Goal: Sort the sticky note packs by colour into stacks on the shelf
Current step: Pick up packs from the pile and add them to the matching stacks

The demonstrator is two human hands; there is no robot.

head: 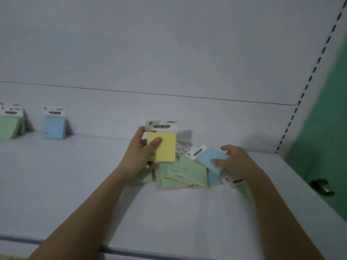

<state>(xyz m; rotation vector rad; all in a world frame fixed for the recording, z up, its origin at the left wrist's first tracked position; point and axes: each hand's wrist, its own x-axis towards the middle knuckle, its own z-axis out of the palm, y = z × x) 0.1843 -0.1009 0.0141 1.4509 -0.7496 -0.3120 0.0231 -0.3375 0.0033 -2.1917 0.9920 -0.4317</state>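
My left hand (139,156) holds a yellow sticky note pack (165,147) upright above a loose pile, thumb across its face. My right hand (234,162) grips a blue pack (208,158) at the pile's right side, lifted slightly and tilted. The pile of green packs (187,173) lies flat on the white shelf (75,184) between my hands, with another blue pack and a further green pack (244,194) partly under my right wrist. Against the back wall at far left lean a green stack (10,126) and a blue stack (54,126).
The shelf's back panel (169,53) rises behind the packs. A slotted upright (308,81) runs down the right side, with a green wall (328,128) beyond it and a metal knob (322,186) below. The shelf's front edge (131,250) runs along the bottom.
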